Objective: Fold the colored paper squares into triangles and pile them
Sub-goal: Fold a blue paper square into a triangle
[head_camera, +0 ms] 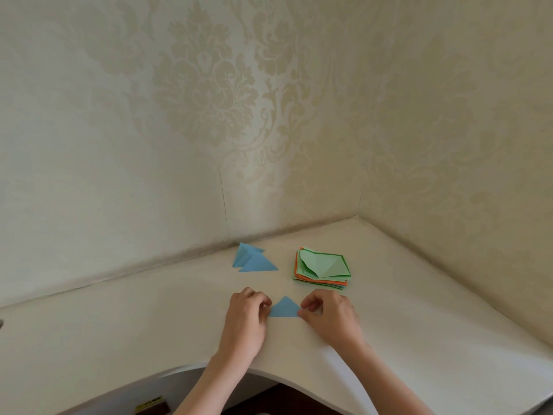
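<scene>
Blue folded triangle (284,308) lies at lower centre, its two base corners pinched by the left hand (247,317) and right hand (329,319). Above it, two blue triangles (253,259) look finished; the paper stack (321,269) apparently awaits folding.

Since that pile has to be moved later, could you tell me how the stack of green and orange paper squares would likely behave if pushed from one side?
The stack of paper squares would probably shear, not slide whole: its edges already sit fanned and uneven. The creased green top sheet lies bowed, so it may slip off first. On the smooth table the loose sheets likely glide easily.
</scene>
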`<action>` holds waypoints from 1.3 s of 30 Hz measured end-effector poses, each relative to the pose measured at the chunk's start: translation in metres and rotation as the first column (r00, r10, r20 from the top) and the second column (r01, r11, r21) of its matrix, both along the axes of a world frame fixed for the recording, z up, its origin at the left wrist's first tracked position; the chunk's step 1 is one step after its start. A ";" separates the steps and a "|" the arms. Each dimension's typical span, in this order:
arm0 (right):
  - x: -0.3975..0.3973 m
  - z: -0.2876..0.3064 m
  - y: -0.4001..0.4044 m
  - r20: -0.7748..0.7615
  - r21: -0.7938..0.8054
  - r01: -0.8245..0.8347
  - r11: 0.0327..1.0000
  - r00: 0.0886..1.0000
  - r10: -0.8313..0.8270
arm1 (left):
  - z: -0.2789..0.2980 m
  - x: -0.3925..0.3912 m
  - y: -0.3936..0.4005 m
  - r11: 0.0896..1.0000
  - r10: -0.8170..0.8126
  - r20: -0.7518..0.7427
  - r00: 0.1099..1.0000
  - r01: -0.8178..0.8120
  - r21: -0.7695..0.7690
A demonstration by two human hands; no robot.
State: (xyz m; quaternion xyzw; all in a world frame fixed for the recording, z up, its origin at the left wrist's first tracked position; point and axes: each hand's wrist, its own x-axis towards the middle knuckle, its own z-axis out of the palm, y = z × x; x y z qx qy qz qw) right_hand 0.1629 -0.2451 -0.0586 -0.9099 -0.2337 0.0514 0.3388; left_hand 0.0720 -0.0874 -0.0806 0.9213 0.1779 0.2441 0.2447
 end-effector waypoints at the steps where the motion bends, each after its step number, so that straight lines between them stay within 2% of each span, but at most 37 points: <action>1: -0.001 0.000 0.000 0.000 0.006 0.006 1.000 1.000 -0.006 | 0.000 0.001 -0.006 0.998 0.018 -0.021 1.000 -0.016 0.058; 3: -0.002 0.000 0.001 0.003 0.013 0.011 1.000 1.000 -0.011 | 0.002 0.004 -0.021 0.990 0.053 -0.037 0.998 -0.047 0.131; 6: -0.004 0.001 0.002 0.015 0.001 0.006 1.000 1.000 -0.006 | 0.007 0.008 -0.037 0.991 0.093 -0.041 0.995 -0.089 0.105; 11: -0.002 0.000 0.002 0.016 -0.003 0.000 1.000 1.000 0.000 | 0.015 0.013 -0.033 0.985 0.103 -0.114 0.988 -0.118 -0.126; 15: 0.001 0.006 0.003 0.052 -0.041 -0.024 0.999 0.998 0.026 | 0.021 0.011 -0.025 0.970 -0.005 -0.081 0.997 -0.015 -0.245; 19: 0.014 0.017 0.003 0.306 0.221 0.064 0.973 0.943 -0.132 | 0.021 0.007 -0.009 0.941 0.010 0.055 0.998 0.009 -0.339; 21: 0.026 0.018 0.003 0.372 0.252 0.090 0.964 0.910 -0.182 | 0.022 0.011 0.007 0.932 0.059 0.103 0.993 -0.018 -0.362; 26: 0.048 0.008 0.005 0.423 -0.047 0.110 0.993 0.902 -0.080 | 0.026 0.035 0.048 0.934 0.129 0.121 0.984 -0.080 -0.349; 28: 0.050 0.005 0.007 0.445 -0.091 0.104 0.990 0.894 -0.053 | 0.026 0.046 0.059 0.940 0.133 0.090 0.987 -0.097 -0.328; 33: 0.056 -0.006 0.013 0.513 0.002 0.132 0.991 0.851 -0.114 | 0.019 0.063 0.069 0.956 0.123 0.027 0.992 -0.112 -0.271; 39: 0.057 -0.010 0.018 0.557 0.099 0.110 0.989 0.818 -0.146 | 0.008 0.069 0.074 0.963 0.157 0.031 0.987 -0.146 -0.228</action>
